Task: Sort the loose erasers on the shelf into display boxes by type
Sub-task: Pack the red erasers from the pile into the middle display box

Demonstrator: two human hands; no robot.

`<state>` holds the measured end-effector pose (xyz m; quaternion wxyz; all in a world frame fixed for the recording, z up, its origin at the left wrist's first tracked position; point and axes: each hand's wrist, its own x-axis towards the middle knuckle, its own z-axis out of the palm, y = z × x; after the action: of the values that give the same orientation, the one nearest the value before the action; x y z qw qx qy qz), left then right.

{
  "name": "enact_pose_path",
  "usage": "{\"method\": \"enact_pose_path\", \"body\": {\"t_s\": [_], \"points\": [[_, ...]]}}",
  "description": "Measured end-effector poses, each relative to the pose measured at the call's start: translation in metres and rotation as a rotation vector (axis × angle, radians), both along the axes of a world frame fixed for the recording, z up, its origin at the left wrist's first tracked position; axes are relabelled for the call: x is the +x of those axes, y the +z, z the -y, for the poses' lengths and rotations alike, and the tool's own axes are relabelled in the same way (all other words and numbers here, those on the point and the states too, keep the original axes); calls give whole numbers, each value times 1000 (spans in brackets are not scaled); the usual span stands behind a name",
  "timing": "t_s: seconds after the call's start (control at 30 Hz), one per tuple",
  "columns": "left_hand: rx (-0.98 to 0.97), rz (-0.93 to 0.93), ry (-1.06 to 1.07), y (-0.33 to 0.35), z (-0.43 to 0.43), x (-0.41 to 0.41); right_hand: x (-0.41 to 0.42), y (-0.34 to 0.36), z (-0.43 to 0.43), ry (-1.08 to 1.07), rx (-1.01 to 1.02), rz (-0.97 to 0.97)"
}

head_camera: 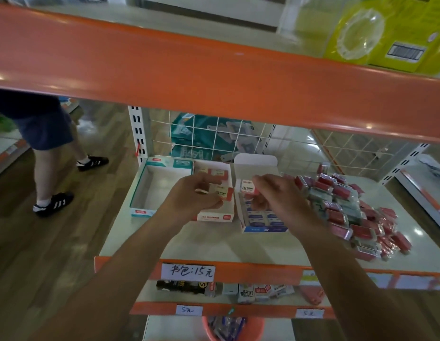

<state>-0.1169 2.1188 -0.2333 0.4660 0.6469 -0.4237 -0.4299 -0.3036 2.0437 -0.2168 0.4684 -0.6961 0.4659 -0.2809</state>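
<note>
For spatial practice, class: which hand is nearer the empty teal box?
Left. The left hand is over the red box beside the teal box; the right hand is over the blue box, farther right.

Before me an orange-edged shelf rack (214,77) backed by white wire grid (215,137) stands on brown wood-plank floor (41,254), a bystander's legs (45,173) at my left.

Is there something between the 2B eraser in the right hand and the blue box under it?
Nothing visible does. The right hand pinches the 2B eraser just over the open blue box, whose lid flap stands up at the back. Erasers already fill its front part.
</note>
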Motion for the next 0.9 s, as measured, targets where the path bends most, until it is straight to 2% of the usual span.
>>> {"method": "enact_pose_path", "body": {"t_s": [0.1,0.33,0.67,0.9], "points": [[-4,85,-13,-1,0,9,9,-2,1,10,-69,-61],[-43,498,-29,-6,13,36,35,-2,16,87,-136,-91],[26,835,-78,-8,49,46,72,-7,50,216,-380,-522],[1,1104,-130,-25,71,47,79,-18,69,303,-455,-709]]}}
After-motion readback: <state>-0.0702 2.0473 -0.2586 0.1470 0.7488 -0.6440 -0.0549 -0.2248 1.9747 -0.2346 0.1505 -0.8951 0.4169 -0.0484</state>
